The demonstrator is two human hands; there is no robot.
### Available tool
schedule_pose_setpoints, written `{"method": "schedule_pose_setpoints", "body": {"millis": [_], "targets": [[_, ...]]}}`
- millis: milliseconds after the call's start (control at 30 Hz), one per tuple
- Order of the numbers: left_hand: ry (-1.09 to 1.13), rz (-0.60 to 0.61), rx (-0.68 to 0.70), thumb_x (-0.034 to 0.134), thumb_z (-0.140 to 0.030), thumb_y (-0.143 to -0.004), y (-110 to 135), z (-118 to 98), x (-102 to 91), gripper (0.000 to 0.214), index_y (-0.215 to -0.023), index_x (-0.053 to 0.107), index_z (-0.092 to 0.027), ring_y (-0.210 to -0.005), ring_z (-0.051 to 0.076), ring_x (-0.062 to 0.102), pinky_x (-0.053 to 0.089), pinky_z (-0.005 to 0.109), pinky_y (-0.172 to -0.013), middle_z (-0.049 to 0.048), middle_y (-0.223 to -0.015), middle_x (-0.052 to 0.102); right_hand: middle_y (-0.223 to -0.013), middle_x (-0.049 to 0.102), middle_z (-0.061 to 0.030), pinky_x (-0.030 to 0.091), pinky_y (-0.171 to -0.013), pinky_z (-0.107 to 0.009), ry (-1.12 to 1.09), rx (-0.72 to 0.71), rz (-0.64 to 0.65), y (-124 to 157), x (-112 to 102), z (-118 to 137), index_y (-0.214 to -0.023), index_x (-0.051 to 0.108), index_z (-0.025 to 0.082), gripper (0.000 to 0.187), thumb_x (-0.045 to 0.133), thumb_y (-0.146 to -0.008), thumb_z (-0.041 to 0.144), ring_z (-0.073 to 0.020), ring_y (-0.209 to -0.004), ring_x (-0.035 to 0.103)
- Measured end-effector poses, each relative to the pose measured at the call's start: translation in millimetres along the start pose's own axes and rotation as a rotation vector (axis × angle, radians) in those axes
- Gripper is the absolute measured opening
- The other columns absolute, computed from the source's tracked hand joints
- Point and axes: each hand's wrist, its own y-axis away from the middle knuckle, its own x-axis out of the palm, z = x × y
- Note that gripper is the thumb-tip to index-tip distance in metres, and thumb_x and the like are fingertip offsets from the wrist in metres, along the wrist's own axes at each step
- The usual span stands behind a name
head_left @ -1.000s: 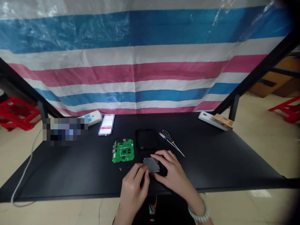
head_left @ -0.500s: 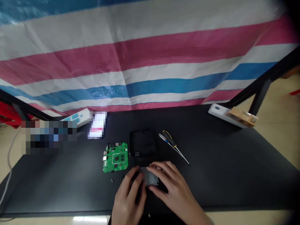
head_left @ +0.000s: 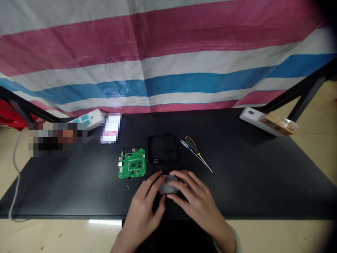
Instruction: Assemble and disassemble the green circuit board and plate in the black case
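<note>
Hands: left hand (head_left: pixel 147 203) and right hand (head_left: pixel 197 201) meet at lower centre of the frame, over the near edge of the worktop (head_left: pixel 250 175).
Left hand: fingers curled, fingertips pinching the left edge of the grey plate (head_left: pixel 168 187).
Right hand: fingers spread across the top and right edge of the same plate, gripping it.
Grey plate: thin, flat and metal-looking, held low between both hands just below the black case half (head_left: pixel 162 149). Something dark lies under it; cannot tell whether they touch.
Step in hand (judgement): the plate is being lined up or seated by fingertip over the dark part beneath.
Next move calls for (judgement): even pressure from both sides and a level plate, since a thin sheet tilts easily.
Circuit board (head_left: pixel 132 163): green, lying flat just left of the case half, apart from both hands.
Screws (head_left: pixel 129 187): small loose ones below the board, near the left hand.
Screwdrivers (head_left: pixel 196 153): two, lying right of the case half, untouched.
Surface: matt black, with a white power strip (head_left: pixel 86 119) at upper left and another (head_left: pixel 253 117) at upper right under a tan box (head_left: pixel 279 123).
Room: a striped pink, white and blue tarp (head_left: pixel 168 70) hangs behind; pale floor (head_left: pixel 322 151) at the right.
</note>
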Motion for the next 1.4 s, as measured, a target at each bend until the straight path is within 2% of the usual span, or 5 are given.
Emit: {"method": "schedule_pose_setpoints", "body": {"millis": [500,800,967,1233,1400], "targets": [[-0.139,-0.015,0.079,0.05,-0.015,-0.107,-0.4,4.2,4.8,0.05,-0.156,0.049,-0.026,-0.135,0.028,0.065,0.062,0.041,-0.104,0.0144,-0.154,0.057,-0.136,0.068,-0.0088,0.063,-0.101,-0.042,-0.079,0.025,-0.033,-2.1,-2.1,4.4,-0.125,0.065,0.025,0.023,0.069,-0.102,0.027,-0.023,-0.117,0.07],[-0.032,-0.051,0.02,0.052,-0.02,-0.108,2.5,-3.5,-0.3,0.051,-0.158,0.047,-0.026,-0.138,0.028,0.063,0.061,0.042,-0.109,0.0137,-0.161,0.052,-0.135,0.069,-0.0082,0.059,-0.098,-0.043,-0.131,0.017,-0.097,0.5,-2.0,4.7,-0.11,0.062,0.025,0.016,0.073,-0.101,0.03,-0.0231,-0.112,0.068],[0.006,-0.155,0.009,0.059,-0.022,-0.104,8.1,-6.6,-1.1,0.052,-0.155,0.05,-0.025,-0.137,0.027,0.063,0.062,0.04,-0.106,0.0131,-0.158,0.055,-0.131,0.069,-0.0069,0.058,-0.09,-0.04,-0.225,0.066,-0.33,5.5,-3.8,-0.2,-0.1,0.058,0.026,0.02,0.078,-0.097,0.024,-0.0203,-0.1,0.067],[0.0,-0.19,0.046,0.059,-0.018,-0.103,7.0,-6.8,2.2,0.04,-0.143,0.061,-0.024,-0.126,0.026,0.069,0.061,0.041,-0.102,0.0127,-0.147,0.065,-0.122,0.073,-0.0077,0.055,-0.071,-0.038,0.101,0.424,-0.593,48.2,-14.0,-7.5,-0.089,0.062,0.025,0.02,0.08,-0.095,0.034,-0.0216,-0.086,0.066],[-0.006,-0.19,0.032,0.06,-0.019,-0.103,5.2,-8.3,3.4,0.037,-0.139,0.064,-0.024,-0.124,0.026,0.07,0.061,0.04,-0.1,0.0114,-0.144,0.066,-0.116,0.073,-0.0088,0.055,-0.086,-0.045,0.159,0.468,-0.634,57.0,-1.6,-1.2,-0.09,0.064,0.025,0.02,0.08,-0.094,0.035,-0.026,-0.096,0.068]]}}
